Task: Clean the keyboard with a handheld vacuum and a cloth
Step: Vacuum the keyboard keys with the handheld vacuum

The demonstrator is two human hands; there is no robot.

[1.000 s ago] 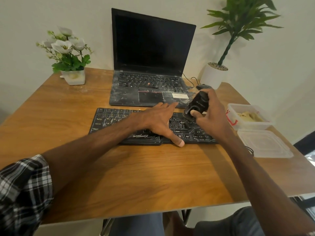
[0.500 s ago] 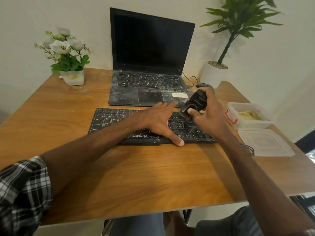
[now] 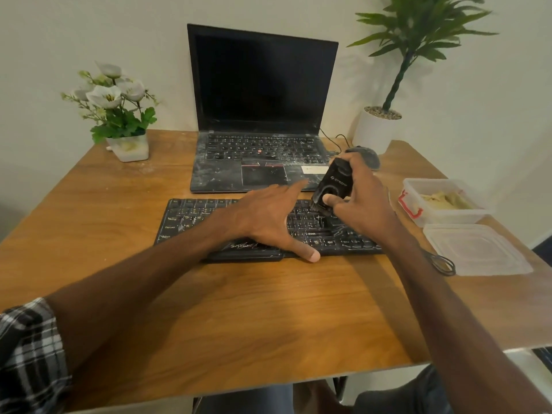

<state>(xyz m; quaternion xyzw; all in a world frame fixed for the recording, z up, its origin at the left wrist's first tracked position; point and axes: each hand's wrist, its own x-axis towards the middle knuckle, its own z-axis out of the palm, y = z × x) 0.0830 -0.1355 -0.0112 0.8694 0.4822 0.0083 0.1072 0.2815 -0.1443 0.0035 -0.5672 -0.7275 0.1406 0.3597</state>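
So your right hand (image 3: 363, 201) grips the vacuum (image 3: 333, 186), brush on the keyboard's (image 3: 191, 218) right half, left hand (image 3: 268, 218) flat, rows running sideways.

A wooden table (image 3: 268, 324) stands against a plain cream wall (image 3: 89, 31).

Left hand (image 3: 268, 218) lies flat on keyboard (image 3: 191, 219), fingers spread. Right hand (image 3: 364, 201) grips handheld vacuum (image 3: 334, 183), brush end touching keys at keyboard's 2 o'clock. Dusty laptop (image 3: 257, 162) at desk's (image 3: 239, 309) 12 o'clock.
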